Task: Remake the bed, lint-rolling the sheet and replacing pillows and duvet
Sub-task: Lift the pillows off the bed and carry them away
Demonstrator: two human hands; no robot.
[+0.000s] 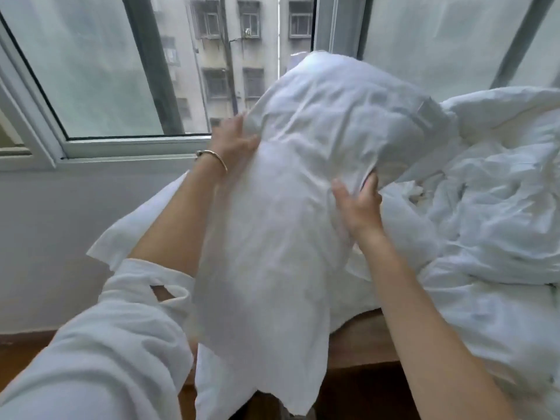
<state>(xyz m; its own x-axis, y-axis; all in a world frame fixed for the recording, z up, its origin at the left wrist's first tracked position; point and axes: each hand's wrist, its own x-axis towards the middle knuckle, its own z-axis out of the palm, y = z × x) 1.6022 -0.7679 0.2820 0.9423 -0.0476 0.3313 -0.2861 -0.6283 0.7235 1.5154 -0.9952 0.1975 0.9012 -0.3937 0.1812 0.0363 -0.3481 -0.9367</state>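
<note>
two hands (233,137) (360,204) round pillow (303,177), duvet (485,207) beside

The pillow (303,183) covers the left hand's (233,137) fingertips and most of the bed (363,338) beneath. The duvet (491,207) runs off the right edge. The pillowcase's loose end drops past the bottom edge. The building (230,56) outside looks hazy.

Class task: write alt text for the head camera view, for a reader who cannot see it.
Both hands hold a white pillow upright over the bed's edge, the left hand on its left side, the right hand pinching its right edge. A crumpled white duvet lies to the right, a window behind.
</note>
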